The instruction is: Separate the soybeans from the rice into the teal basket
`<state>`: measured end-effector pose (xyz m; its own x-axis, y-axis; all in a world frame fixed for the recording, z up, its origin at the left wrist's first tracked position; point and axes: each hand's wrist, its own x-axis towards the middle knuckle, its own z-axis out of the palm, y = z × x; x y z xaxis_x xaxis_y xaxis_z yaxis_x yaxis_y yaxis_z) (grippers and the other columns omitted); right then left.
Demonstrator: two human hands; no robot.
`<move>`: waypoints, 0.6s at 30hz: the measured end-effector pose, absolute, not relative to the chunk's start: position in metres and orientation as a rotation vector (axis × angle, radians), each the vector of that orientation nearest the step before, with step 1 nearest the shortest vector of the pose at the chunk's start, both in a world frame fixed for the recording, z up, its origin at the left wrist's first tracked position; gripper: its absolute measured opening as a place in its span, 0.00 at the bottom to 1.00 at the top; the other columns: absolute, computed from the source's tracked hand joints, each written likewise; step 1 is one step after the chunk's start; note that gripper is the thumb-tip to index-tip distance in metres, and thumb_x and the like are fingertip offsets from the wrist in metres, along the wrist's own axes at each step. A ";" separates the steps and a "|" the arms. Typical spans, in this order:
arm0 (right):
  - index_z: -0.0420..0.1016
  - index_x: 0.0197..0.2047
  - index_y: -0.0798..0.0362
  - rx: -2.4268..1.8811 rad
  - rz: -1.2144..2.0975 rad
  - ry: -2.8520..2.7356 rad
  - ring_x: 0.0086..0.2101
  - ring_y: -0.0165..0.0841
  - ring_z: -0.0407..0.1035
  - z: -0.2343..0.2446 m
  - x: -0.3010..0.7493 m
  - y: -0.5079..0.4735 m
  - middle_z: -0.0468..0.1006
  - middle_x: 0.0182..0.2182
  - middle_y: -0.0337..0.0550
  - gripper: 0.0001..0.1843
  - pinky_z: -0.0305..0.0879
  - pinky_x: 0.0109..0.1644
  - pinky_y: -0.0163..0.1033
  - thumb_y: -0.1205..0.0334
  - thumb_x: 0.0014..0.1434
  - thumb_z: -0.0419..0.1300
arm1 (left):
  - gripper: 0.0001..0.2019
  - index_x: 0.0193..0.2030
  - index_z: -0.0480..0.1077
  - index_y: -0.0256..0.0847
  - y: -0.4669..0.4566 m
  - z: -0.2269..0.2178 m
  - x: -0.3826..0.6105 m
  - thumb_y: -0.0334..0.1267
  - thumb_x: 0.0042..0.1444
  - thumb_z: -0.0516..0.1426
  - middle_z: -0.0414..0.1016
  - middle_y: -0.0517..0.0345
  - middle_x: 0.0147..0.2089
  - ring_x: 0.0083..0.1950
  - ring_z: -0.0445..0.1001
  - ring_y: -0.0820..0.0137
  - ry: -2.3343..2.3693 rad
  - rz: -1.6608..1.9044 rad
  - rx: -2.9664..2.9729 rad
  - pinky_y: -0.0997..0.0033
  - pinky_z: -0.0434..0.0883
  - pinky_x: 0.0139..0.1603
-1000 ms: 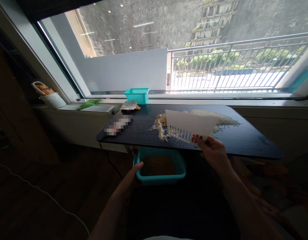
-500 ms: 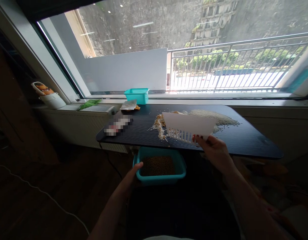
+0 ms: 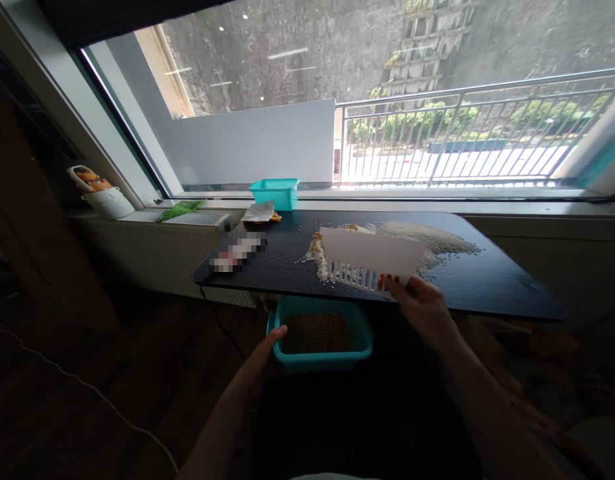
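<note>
My right hand (image 3: 421,308) grips a white slotted plastic scraper (image 3: 370,257) by its near right corner; its slotted edge rests on the black table (image 3: 487,283) beside a small heap of yellowish beans mixed with white grains (image 3: 318,252). A wider spread of white rice (image 3: 427,237) lies behind the scraper. My left hand (image 3: 264,350) holds the left rim of a teal tub (image 3: 320,333) of brown beans, kept just under the table's near edge.
A second teal tub (image 3: 274,193) stands on the window sill, with a packet (image 3: 258,213) in front of it. A blurred object (image 3: 237,253) lies on the table's left part. A white pot (image 3: 104,198) sits on the far left ledge. A cable (image 3: 77,383) crosses the floor.
My right hand has slid the scraper to the left and slightly nearer, over the bean and rice heap. The left hand and teal tub stay put.
</note>
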<state>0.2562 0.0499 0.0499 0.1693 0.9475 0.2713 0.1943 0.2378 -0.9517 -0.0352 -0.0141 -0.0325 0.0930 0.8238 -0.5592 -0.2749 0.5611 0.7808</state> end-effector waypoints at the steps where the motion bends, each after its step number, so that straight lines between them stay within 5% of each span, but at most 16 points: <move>1: 0.79 0.26 0.52 -1.220 0.797 -1.300 0.31 0.38 0.74 0.048 0.255 0.052 0.80 0.25 0.41 0.22 0.71 0.39 0.43 0.40 0.43 0.69 | 0.33 0.66 0.61 0.40 -0.014 -0.033 -0.035 0.54 0.57 0.55 0.69 0.42 0.64 0.63 0.69 0.50 1.224 0.876 0.559 0.54 0.74 0.51; 18: 0.79 0.27 0.52 -1.240 0.763 -1.331 0.30 0.38 0.74 0.052 0.254 0.064 0.81 0.26 0.42 0.20 0.70 0.38 0.42 0.42 0.46 0.68 | 0.35 0.69 0.58 0.40 -0.016 -0.030 -0.034 0.55 0.58 0.55 0.70 0.42 0.64 0.64 0.68 0.49 1.208 0.888 0.551 0.52 0.72 0.55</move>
<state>0.2537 0.0637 0.0520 0.1588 0.9460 0.2827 0.2341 0.2421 -0.9416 -0.0340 -0.0158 -0.0300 0.0959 0.8237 -0.5588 -0.2880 0.5604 0.7766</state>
